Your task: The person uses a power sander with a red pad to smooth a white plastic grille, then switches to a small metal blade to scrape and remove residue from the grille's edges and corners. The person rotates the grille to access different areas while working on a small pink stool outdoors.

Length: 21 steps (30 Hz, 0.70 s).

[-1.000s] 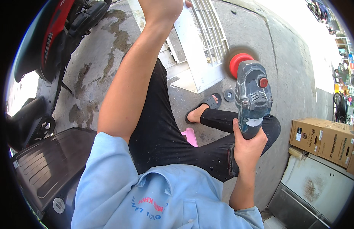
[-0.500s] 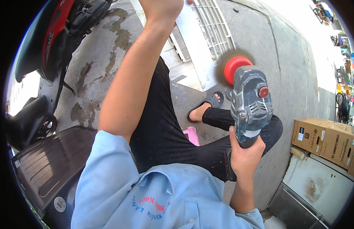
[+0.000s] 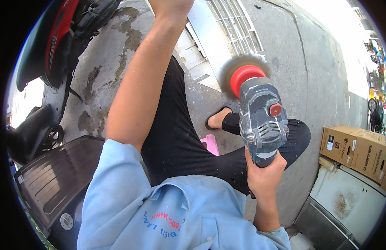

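My right hand (image 3: pixel 266 173) is wrapped round the handle of a dark grey, scuffed angle grinder (image 3: pixel 263 116) with a red button. At its far end a red round hub (image 3: pixel 245 79) sits within a blurred brownish disc, which overlaps the lower end of a smooth white plastic panel (image 3: pixel 209 35) in this view; contact cannot be made out. My left hand (image 3: pixel 172 5) is at the top edge, against the panel's upper part, its fingers cut off. Beneath and beside the panel lie a white slatted grille (image 3: pixel 236 27) and another white plastic piece (image 3: pixel 192 56).
Between my legs is a pink plastic thing (image 3: pixel 210 144). A motorbike (image 3: pixel 55 54) stands at left, above a dark lidded appliance (image 3: pixel 55 175). At right, cardboard boxes (image 3: pixel 355 152) rest on a worn white appliance (image 3: pixel 338 196). The concrete floor (image 3: pixel 318 83) has damp patches at left.
The grinder has moved left and a little nearer to me, its disc now over the white panel's end. My left hand and the panel have shifted slightly left.
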Available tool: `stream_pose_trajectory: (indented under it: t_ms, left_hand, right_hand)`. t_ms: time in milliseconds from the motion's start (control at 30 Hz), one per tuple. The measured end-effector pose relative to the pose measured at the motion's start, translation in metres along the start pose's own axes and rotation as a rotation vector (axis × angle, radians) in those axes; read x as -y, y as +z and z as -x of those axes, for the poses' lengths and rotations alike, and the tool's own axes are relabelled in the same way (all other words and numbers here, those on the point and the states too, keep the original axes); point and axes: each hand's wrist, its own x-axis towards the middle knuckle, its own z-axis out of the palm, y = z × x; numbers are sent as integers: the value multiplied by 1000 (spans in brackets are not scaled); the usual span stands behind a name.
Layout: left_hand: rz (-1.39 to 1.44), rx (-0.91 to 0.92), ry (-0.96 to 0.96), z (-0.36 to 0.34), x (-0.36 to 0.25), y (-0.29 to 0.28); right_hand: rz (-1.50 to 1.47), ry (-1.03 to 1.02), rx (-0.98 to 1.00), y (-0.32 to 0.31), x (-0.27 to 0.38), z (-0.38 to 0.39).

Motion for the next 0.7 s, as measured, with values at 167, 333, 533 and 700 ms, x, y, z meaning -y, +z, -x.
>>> stream_pose_trajectory:
  t_ms: [167, 333, 533, 700]
  left_hand:
    - [40, -22, -18, -2, -5, -6]
    - [-1, -63, 49, -11, 5, -6]
    - [-4, -55, 39, -10, 2, -7]
    - [101, 57, -48, 1, -7, -6]
  right_hand:
    - [134, 111, -177, -7, -13, -34]
    - [109, 89, -154, -10, -6, -30]
    - [8, 17, -27, -7, 0, -7]
    - [68, 51, -95, -4, 6, -24]
